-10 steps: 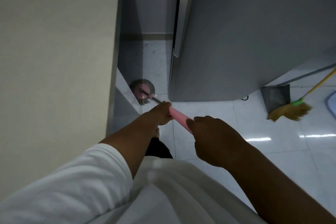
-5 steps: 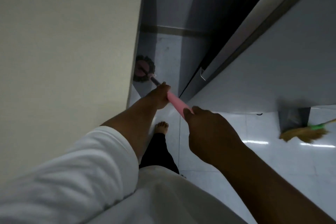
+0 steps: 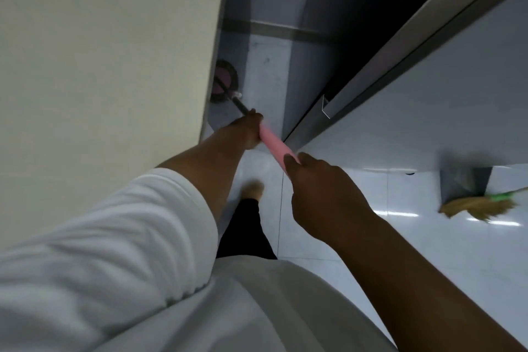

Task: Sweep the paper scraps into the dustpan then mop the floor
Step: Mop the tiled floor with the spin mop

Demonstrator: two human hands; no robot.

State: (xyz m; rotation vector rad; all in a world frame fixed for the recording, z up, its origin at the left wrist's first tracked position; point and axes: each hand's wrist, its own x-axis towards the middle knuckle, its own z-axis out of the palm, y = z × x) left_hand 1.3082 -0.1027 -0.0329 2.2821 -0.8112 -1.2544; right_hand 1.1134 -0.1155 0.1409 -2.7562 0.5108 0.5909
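Note:
Both hands hold a mop by its pink handle (image 3: 275,144). My left hand (image 3: 248,130) grips the handle farther down, near the dark shaft. My right hand (image 3: 320,188) grips the near end. The round mop head (image 3: 224,84), pink with a dark fringe, lies on the floor in the narrow gap by the cream wall, partly hidden behind the wall's edge. At the right a straw broom (image 3: 480,206) with a green collar leans in front of a grey dustpan (image 3: 465,180). No paper scraps show.
A cream wall (image 3: 108,66) fills the left. A grey cabinet or appliance (image 3: 428,100) with an angled metal edge stands to the right of the gap. The white tiled floor (image 3: 428,237) is glossy. My bare foot (image 3: 253,190) stands on it below the hands.
The view has tilted and swung left, so the broom and dustpan slid to the right edge. The mop head sits deeper in the gap behind the wall's edge. Both hands keep their grip.

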